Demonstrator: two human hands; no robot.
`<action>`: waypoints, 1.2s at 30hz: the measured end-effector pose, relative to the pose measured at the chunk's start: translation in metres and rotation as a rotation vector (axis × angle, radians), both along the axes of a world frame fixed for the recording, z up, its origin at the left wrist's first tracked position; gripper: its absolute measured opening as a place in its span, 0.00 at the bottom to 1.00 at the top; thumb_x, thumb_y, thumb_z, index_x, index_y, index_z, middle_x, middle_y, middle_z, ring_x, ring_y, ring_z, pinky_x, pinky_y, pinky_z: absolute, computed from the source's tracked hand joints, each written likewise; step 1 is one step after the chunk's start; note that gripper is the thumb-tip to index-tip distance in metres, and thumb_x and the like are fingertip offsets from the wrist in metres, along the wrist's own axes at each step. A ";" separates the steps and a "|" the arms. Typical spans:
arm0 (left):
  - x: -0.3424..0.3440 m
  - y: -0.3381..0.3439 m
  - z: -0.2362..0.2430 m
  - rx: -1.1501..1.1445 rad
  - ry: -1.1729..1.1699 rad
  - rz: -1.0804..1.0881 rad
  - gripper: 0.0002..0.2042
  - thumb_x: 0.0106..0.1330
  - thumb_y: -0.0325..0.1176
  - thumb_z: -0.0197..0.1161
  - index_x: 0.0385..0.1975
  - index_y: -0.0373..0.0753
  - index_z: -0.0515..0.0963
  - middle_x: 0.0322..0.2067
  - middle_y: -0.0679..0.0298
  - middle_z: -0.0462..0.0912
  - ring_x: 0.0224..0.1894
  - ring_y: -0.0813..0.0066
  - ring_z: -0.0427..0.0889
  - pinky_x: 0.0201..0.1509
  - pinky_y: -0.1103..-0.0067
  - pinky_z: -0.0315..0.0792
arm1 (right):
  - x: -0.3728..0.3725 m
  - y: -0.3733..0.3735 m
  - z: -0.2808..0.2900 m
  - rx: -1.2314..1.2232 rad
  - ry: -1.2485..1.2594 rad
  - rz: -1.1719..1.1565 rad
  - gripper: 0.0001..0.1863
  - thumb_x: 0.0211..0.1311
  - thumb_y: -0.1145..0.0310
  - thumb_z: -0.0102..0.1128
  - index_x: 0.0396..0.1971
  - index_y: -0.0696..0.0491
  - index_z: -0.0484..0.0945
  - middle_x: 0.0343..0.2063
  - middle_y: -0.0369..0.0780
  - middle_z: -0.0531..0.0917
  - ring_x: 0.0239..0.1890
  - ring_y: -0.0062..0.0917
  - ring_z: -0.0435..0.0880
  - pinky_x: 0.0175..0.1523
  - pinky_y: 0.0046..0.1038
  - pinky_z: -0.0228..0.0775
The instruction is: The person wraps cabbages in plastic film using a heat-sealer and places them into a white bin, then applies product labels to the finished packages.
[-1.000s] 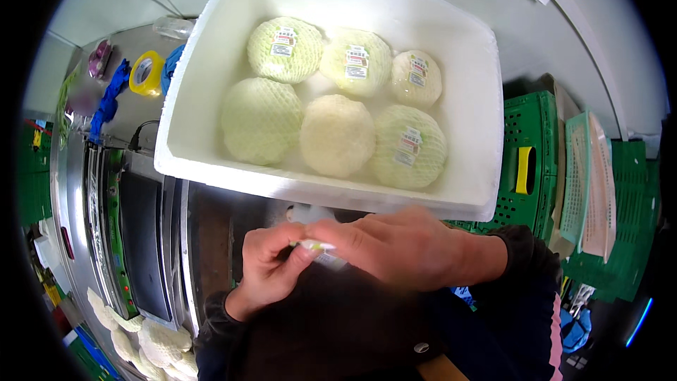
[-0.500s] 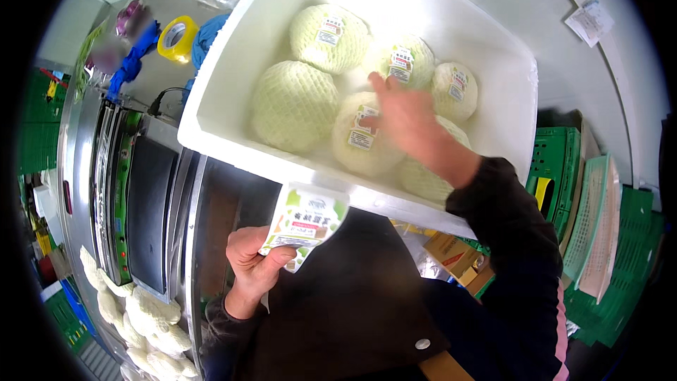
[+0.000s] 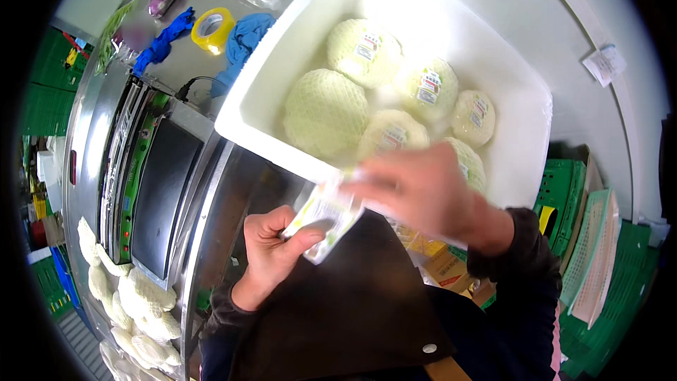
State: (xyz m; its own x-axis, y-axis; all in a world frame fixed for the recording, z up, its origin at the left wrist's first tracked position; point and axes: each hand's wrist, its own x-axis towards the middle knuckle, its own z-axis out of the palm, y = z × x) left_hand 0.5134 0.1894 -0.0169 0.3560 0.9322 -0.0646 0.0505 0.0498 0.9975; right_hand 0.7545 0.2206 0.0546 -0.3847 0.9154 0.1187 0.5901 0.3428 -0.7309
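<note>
Just past the grip, ahead and rightward, white foam box (image 3: 525, 120); leftward, dark-topped machine (image 3: 166, 197). Inside the box, netted rounds (image 3: 367, 53); straight ahead of the grip, one with no label showing, nearer to the right fingertips, the box's near wall in between. Right hand (image 3: 427, 187), blurred, fingers at the far end of the labels, no telling whether pinched. Left hand (image 3: 271, 254) closed, thumb on top, on label stack (image 3: 328, 215), long axis slanting forward and right.
</note>
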 end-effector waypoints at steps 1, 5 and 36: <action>-0.012 -0.005 -0.010 -0.053 0.021 0.017 0.09 0.58 0.31 0.70 0.28 0.31 0.81 0.19 0.69 0.80 0.22 0.89 0.72 0.25 0.87 0.65 | 0.005 0.023 -0.012 -0.146 0.037 -0.101 0.11 0.57 0.61 0.65 0.25 0.53 0.79 0.16 0.40 0.78 0.15 0.25 0.76 0.22 0.26 0.65; -0.042 -0.023 -0.013 -0.102 0.076 0.286 0.10 0.59 0.32 0.68 0.24 0.30 0.80 0.18 0.66 0.80 0.20 0.88 0.74 0.23 0.87 0.65 | 0.011 0.109 -0.086 -0.161 -0.049 -0.208 0.19 0.53 0.54 0.67 0.26 0.56 0.76 0.20 0.43 0.80 0.23 0.33 0.79 0.29 0.33 0.68; -0.062 0.001 -0.095 -0.254 -0.179 0.560 0.12 0.64 0.33 0.63 0.19 0.37 0.77 0.20 0.75 0.76 0.22 0.90 0.66 0.28 0.88 0.59 | -0.126 -0.062 -0.085 -0.147 -0.006 -0.144 0.17 0.58 0.56 0.63 0.37 0.55 0.76 0.26 0.42 0.82 0.27 0.38 0.82 0.29 0.35 0.71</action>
